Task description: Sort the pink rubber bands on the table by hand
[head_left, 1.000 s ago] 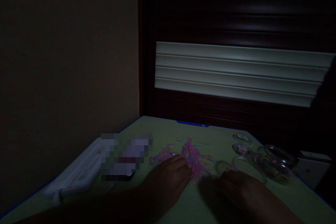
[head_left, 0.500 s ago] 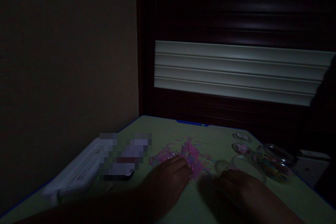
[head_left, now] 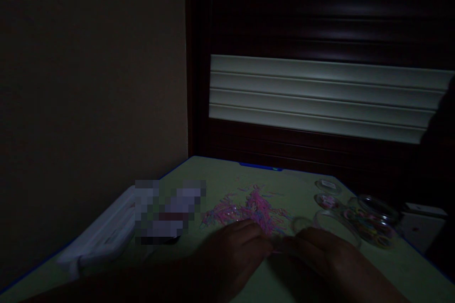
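Observation:
A loose pile of small rubber bands [head_left: 261, 210], mostly pink with some bluish ones, lies in the middle of the table. Just in front of it is my left hand [head_left: 245, 251], its fingers closed and their tips turned to the right. My right hand [head_left: 322, 251] faces it, also with closed fingers, and the fingertips of both hands nearly meet. A faint pink strip, seemingly a rubber band, shows at the left fingertips. What the right fingers pinch is hidden in the dark.
A clear jar [head_left: 371, 227] of coloured bands stands at right, near round lids [head_left: 327, 185] and a clear ring-shaped rim [head_left: 337, 227]. A white box [head_left: 421, 227] is at the right edge. On the left lie a white tray [head_left: 103, 234] and a blurred-out device [head_left: 170, 213].
My left hand has moved right and nearer, away from the pile, to my right hand's fingertips. A pink strip now shows between the hands. My right hand has barely moved.

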`<state>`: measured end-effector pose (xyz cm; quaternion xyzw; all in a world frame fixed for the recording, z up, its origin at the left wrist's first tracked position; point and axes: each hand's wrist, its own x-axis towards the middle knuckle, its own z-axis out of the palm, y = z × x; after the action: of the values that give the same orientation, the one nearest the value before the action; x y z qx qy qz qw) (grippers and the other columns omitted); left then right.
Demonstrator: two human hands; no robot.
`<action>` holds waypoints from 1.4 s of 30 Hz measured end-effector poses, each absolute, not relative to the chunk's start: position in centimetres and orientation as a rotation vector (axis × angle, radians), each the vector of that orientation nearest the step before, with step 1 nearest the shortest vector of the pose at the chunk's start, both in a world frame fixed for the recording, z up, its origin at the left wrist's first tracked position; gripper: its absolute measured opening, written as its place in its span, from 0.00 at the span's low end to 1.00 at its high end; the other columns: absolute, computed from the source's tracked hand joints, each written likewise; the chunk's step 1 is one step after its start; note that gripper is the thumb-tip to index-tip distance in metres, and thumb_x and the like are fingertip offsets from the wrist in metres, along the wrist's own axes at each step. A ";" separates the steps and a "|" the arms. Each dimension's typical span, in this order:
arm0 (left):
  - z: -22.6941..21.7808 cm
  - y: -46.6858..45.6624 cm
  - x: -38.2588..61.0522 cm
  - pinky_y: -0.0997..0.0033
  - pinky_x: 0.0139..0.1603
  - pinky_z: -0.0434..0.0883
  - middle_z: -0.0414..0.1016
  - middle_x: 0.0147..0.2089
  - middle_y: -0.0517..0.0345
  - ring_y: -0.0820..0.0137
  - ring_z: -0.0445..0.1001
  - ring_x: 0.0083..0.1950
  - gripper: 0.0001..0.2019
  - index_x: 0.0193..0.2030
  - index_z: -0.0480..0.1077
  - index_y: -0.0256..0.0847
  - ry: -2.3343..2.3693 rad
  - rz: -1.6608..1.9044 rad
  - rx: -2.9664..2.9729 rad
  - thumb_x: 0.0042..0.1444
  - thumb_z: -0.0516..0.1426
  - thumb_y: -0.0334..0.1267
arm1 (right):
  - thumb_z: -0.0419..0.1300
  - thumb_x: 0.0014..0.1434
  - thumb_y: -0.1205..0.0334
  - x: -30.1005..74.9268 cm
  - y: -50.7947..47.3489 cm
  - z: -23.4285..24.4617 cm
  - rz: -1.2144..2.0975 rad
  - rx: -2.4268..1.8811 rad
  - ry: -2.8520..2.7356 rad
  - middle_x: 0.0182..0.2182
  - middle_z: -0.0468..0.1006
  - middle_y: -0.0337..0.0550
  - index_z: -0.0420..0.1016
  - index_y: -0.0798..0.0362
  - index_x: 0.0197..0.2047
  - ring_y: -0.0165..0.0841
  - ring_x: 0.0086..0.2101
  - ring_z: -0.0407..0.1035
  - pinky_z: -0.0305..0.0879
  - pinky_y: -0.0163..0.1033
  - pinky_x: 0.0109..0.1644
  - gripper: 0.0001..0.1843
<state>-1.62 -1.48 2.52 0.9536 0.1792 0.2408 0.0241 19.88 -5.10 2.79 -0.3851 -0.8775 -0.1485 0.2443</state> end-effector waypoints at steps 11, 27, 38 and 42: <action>2.0 -1.5 -1.6 0.70 0.39 0.64 0.67 0.36 0.53 0.69 0.64 0.38 0.10 0.40 0.65 0.36 0.464 0.746 2.983 0.63 0.43 0.29 | 0.52 0.55 0.74 19.7 -5.3 3.0 -0.286 -0.976 -2.474 0.25 0.72 0.38 0.71 0.50 0.34 0.29 0.26 0.67 0.59 0.33 0.29 0.11; 1.8 -1.4 -1.5 0.68 0.39 0.63 0.67 0.37 0.54 0.69 0.63 0.37 0.10 0.40 0.65 0.37 0.501 0.773 3.016 0.64 0.43 0.30 | 0.51 0.48 0.78 18.7 -6.7 5.5 0.111 -0.895 -2.284 0.25 0.74 0.38 0.71 0.48 0.34 0.29 0.25 0.69 0.64 0.31 0.27 0.17; 1.4 -1.0 -1.4 0.68 0.40 0.64 0.67 0.37 0.55 0.67 0.64 0.39 0.06 0.37 0.65 0.38 0.741 0.593 3.112 0.61 0.48 0.30 | 0.48 0.50 0.79 20.9 -6.0 4.5 -0.414 -1.243 -2.371 0.31 0.73 0.43 0.70 0.52 0.39 0.35 0.31 0.68 0.64 0.38 0.32 0.18; 0.8 -0.7 -1.4 0.69 0.39 0.64 0.66 0.37 0.56 0.68 0.64 0.38 0.06 0.34 0.64 0.38 0.788 0.561 3.141 0.61 0.48 0.30 | 0.47 0.44 0.80 21.9 -6.1 5.0 -0.731 -1.287 -2.300 0.33 0.75 0.52 0.72 0.57 0.40 0.40 0.32 0.70 0.68 0.43 0.33 0.22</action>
<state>-1.41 -0.67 0.75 0.9532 0.2392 0.1704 -0.0725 21.88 -6.09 5.01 -0.4607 -0.8237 -0.2618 0.2019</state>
